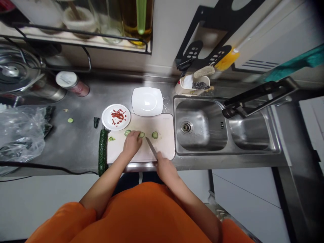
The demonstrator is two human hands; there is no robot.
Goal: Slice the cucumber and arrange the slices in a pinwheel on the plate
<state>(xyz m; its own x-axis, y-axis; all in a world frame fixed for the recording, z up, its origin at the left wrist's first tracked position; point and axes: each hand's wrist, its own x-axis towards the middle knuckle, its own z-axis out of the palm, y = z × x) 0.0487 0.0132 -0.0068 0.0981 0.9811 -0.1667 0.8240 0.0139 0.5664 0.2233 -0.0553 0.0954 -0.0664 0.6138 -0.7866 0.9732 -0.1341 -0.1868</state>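
My left hand point(132, 143) is closed over the white cutting board point(165, 145), its fingertips pinching a pale green cucumber slice point(141, 134). In my right hand point(167, 169) is a knife point(151, 147), gripped by the handle; its blade points up and left, with the tip close to that slice. Another cucumber slice point(154, 135) lies on the board to the right. Beyond my left fingers a further cucumber piece point(127, 132) shows in part. Thin green scraps point(111, 138) rest near the board's left edge. A whole dark green cucumber point(102, 153) lies along that edge.
Behind the board stand a plate point(104, 118) with red bits and a bare white dish point(147, 101). At right is a double steel sink point(202, 128) with a black faucet point(248, 98). A plastic bag point(22, 131), a jar point(73, 83) and a cucumber end point(96, 122) are left.
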